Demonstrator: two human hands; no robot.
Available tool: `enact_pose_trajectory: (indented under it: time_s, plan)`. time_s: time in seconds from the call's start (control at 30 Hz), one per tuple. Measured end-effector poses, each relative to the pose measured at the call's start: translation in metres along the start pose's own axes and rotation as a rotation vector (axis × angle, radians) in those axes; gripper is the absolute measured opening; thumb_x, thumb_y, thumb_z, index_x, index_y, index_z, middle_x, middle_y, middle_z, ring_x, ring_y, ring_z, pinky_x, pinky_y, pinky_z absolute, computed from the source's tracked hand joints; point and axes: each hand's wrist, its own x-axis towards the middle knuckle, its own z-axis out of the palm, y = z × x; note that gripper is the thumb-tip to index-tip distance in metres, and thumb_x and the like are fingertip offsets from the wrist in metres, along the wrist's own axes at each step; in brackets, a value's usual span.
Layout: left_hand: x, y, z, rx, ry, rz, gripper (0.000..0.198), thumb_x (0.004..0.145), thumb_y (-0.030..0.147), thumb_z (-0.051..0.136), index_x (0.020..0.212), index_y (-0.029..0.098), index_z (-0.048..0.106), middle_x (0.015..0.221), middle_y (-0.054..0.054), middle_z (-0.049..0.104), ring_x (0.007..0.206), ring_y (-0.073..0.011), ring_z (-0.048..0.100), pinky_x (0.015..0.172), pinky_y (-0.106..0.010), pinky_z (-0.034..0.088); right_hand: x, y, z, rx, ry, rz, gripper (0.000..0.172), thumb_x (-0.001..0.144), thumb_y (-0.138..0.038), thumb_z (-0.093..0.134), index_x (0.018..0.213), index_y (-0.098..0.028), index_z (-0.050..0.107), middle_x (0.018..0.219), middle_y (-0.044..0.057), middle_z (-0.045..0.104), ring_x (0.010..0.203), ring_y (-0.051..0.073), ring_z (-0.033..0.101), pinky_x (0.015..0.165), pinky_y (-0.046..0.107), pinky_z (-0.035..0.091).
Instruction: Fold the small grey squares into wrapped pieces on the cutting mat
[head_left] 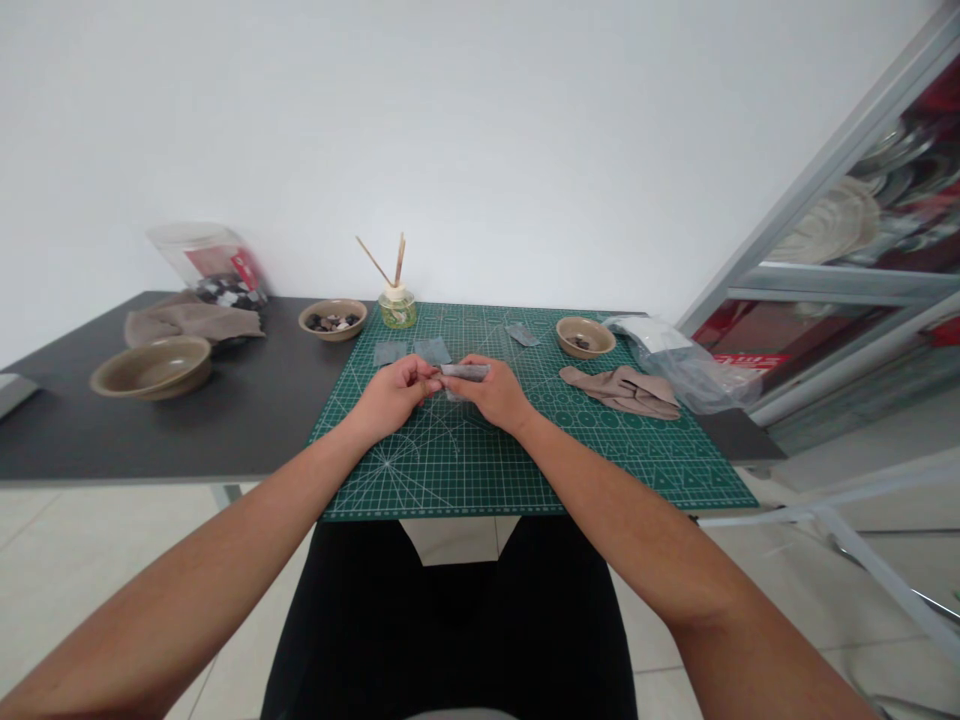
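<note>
Both my hands meet over the middle of the green cutting mat (525, 470). My left hand (396, 392) and my right hand (491, 392) are closed, pinching a small grey fabric pouch (465, 372) between their fingertips, just above the mat. Two flat grey pouches (412, 351) lie on the mat right behind my hands, and a third (521, 334) lies farther back to the right.
A reed diffuser bottle (397, 306) stands at the mat's back edge. Tan bowls: one with dark pieces (333, 319), a small one (585, 336), a large empty one (152, 366). Beige cloths (622, 390) (191, 322), a plastic bag (686, 365) and a tipped jar (214, 265) lie around.
</note>
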Motion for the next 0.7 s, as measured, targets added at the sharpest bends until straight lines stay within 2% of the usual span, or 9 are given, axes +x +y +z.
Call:
enact_pose_trajectory:
  time_s: [0.23, 0.53, 0.7]
  plan:
    - [-0.0014, 0.006, 0.0, -0.002, 0.009, -0.004, 0.018, 0.074, 0.034, 0.066, 0.08, 0.02, 0.056, 0.06, 0.006, 0.052, 0.053, -0.0114, 0.045, 0.054, -0.026, 0.034, -0.0003, 0.0015, 0.0003, -0.071, -0.018, -0.062, 0.031, 0.079, -0.05, 0.068, 0.081, -0.019, 0.066, 0.065, -0.004, 0.06, 0.06, 0.011, 0.05, 0.06, 0.024, 0.037]
    - [-0.0018, 0.0059, 0.0005, -0.007, 0.009, 0.003, 0.02, 0.074, 0.036, 0.066, 0.081, 0.02, 0.057, 0.061, 0.005, 0.051, 0.054, -0.0111, 0.045, 0.054, -0.026, 0.035, -0.0021, -0.0023, 0.0002, -0.045, 0.002, -0.044, 0.033, 0.077, -0.051, 0.071, 0.073, -0.019, 0.063, 0.061, -0.004, 0.055, 0.058, 0.011, 0.047, 0.059, 0.025, 0.035]
    - [-0.002, 0.0074, 0.0005, -0.013, 0.014, -0.008, 0.019, 0.073, 0.035, 0.067, 0.08, 0.02, 0.057, 0.062, 0.005, 0.052, 0.054, -0.0107, 0.044, 0.053, -0.025, 0.034, -0.0013, -0.0009, 0.0006, -0.063, 0.0, -0.076, 0.03, 0.079, -0.05, 0.069, 0.079, -0.02, 0.066, 0.065, -0.003, 0.06, 0.061, 0.012, 0.05, 0.06, 0.025, 0.037]
